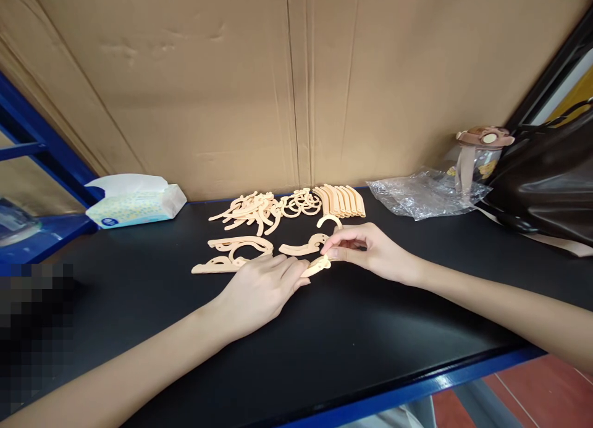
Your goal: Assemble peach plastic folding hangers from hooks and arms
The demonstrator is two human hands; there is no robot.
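Note:
Between my hands is a beige plastic folding-hanger piece (317,267), held low over the black table. My left hand (266,286) is closed round its left end, and the fingers cover much of it. At the right end my right hand (368,250) pinches with thumb and forefinger; how the parts meet there is partly hidden. Just behind lies a loose curved hanger arm (299,249). A beige hook (330,220) shows above my right fingers. Left of it, folded hanger pieces (241,243) lie beside my left hand, which partly covers them.
Along the cardboard back wall are a pile of small beige parts (254,209), several curved hooks (303,201) and a row of hanger arms (340,201). A tissue pack (134,205) stands left; a clear plastic bag (412,196), bottle (484,150) and dark bag (546,175) stand right.

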